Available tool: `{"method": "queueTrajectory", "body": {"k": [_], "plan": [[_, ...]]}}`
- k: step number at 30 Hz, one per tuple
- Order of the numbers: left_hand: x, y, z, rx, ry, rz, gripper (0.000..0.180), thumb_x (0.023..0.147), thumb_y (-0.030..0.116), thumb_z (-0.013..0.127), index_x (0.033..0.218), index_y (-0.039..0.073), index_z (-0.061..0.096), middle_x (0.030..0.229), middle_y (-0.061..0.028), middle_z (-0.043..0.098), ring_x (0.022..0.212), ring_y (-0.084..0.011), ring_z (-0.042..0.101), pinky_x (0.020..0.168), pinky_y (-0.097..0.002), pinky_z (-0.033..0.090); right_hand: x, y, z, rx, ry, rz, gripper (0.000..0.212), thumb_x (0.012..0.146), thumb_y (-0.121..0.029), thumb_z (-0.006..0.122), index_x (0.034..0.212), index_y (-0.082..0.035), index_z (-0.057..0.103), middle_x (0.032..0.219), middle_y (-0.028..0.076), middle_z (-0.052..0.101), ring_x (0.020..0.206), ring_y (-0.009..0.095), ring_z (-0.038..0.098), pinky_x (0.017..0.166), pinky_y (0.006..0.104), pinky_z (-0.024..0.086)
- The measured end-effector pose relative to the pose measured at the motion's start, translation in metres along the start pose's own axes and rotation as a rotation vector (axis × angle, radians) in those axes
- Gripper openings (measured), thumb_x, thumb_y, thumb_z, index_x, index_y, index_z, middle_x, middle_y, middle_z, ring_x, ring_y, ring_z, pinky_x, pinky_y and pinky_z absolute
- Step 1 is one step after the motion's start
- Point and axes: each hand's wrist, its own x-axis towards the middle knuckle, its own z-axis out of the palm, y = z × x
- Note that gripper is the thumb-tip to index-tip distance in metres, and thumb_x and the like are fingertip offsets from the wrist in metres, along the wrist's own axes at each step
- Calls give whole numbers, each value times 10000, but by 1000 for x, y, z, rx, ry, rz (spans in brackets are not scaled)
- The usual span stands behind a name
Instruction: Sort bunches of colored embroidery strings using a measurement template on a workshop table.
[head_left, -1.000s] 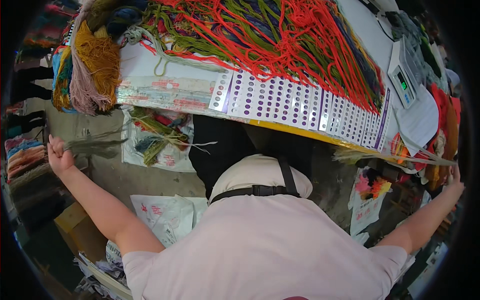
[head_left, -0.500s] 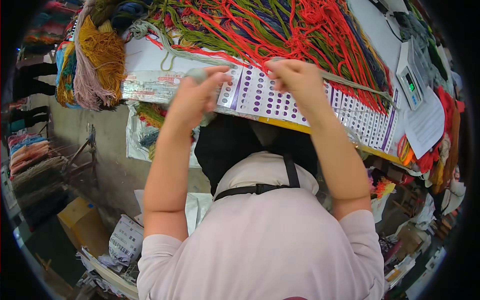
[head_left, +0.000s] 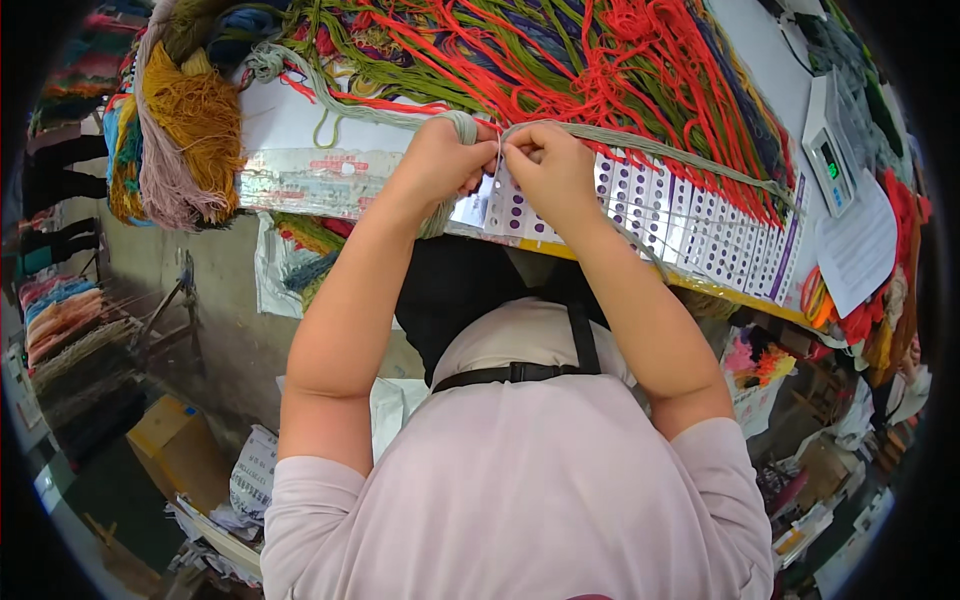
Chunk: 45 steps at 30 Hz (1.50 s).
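My left hand (head_left: 440, 168) is closed, with grey-green yarn (head_left: 462, 124) looped over its fingers and trailing below the palm. Just to its right, my right hand (head_left: 553, 178) pinches a thin pale strand of the same yarn, and the fingertips of both hands nearly meet. A grey-green yarn bundle (head_left: 690, 158) runs from the hands toward the right along the table. Beyond them lies a spread heap of red yarn (head_left: 655, 75) and olive green yarn (head_left: 430, 75). Under the hands is a white card strip with purple dots (head_left: 630, 190).
A digital scale (head_left: 832, 150) and a paper sheet (head_left: 858, 240) lie at the table's right. Mustard yarn (head_left: 185, 130) and pale pink yarn (head_left: 165, 180) hang over the left end. A yellow strip (head_left: 740, 300) edges the table. On the floor stands a cardboard box (head_left: 175, 450).
My hands have come together from apart, the left moving right and the right moving left. Their fingers have closed on the grey-green yarn.
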Motion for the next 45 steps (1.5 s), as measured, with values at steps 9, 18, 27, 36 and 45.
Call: {"method": "queueTrajectory", "body": {"k": [9,18,27,36,45], "plan": [[7,-6,-4,246,115,41,128,796,131,613,776,7,641,570,-36,573,463,-90,536,411,-259,422,-4,13,-6,125,-145,57,284,748,9,629,1031,18,604,893,62,613,755,101,604,659,238,476],[-4,24,-74,-442,374,160,180,870,201,502,912,40,568,778,-69,633,702,-189,610,670,-332,489,-13,-8,-6,-662,-67,-392,150,746,-18,590,895,-40,598,903,93,529,825,274,577,665,384,495],[-17,24,-49,-498,-5,74,162,904,152,476,1025,50,515,960,-127,676,686,-161,639,647,-265,508,3,-24,-23,-552,-4,-493,190,723,-74,605,904,-52,552,751,74,567,732,273,573,635,412,463],[6,3,-9,44,-182,243,211,798,-31,570,980,44,494,837,-32,587,607,-81,556,530,-221,439,7,-16,-29,25,-287,-164,351,772,-57,556,1116,-51,492,790,102,588,733,237,606,668,357,465],[-19,78,-167,-219,284,134,133,857,178,659,905,129,546,568,116,294,442,-7,273,394,-179,223,10,7,-25,-401,-182,-223,236,754,-63,546,986,-41,508,923,139,570,853,317,579,732,410,460]]}}
